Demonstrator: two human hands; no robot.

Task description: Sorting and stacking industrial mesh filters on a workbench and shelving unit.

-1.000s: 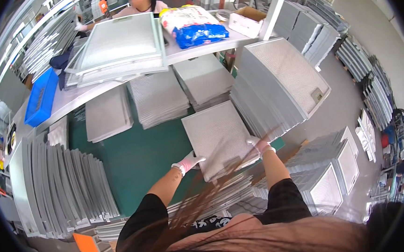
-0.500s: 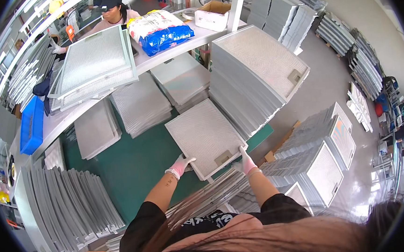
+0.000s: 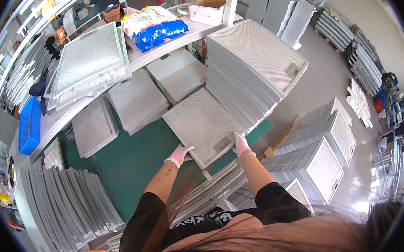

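Between my hands is a silver mesh filter panel (image 3: 205, 121), flat and square with a thin metal frame and a small latch at its near right. My left hand (image 3: 179, 155), in a pink and white glove, grips the panel's left edge with the thumb on top. On the near right corner, my right hand (image 3: 241, 144), gloved the same way, closes with its thumb over the frame. Fingers of both hands are partly hidden under the panel. Right behind it rises a tall stack of similar panels (image 3: 258, 61), beside the panel's far right edge.
Lower stacks of mesh panels (image 3: 137, 100) lie on the green tabletop (image 3: 143, 153). Upright panels (image 3: 71, 200) stand at the left. A shelf above carries a blue-and-white bag (image 3: 155, 28), a carton (image 3: 207, 9) and leaning panels. A person (image 3: 110, 8) is behind it. More stacks (image 3: 308, 165) stand right.
My hands and the panel have moved slightly away from me, toward the tall stack. The person behind the shelf has turned their head to the front.
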